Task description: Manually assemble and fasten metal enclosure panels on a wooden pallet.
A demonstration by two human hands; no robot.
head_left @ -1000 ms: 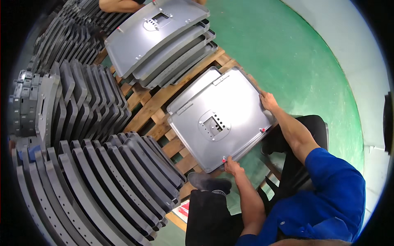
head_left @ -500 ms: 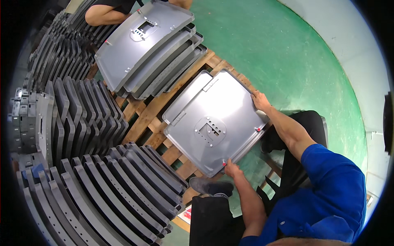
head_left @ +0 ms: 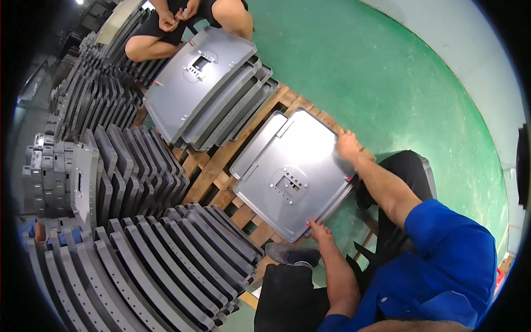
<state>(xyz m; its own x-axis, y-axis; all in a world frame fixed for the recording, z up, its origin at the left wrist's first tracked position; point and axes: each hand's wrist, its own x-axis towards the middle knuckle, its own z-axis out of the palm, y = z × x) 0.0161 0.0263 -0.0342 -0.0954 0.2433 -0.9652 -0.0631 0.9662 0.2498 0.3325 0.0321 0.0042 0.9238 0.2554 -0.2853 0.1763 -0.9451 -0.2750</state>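
Dozens of grey curved metal panels (head_left: 166, 260) stand in rows at your left. A co-worker (head_left: 157, 50) sits behind a panel stack (head_left: 191, 97). On the wooden pallet (head_left: 209, 176) lies your flanged sheet-metal panel (head_left: 298, 160). Your left hand (head_left: 322, 231) curls its fingers at the panel's red-tipped stud (head_left: 308, 224); your right hand (head_left: 348, 146) bends its fingers at the right rim. I cannot tell whether either grips.
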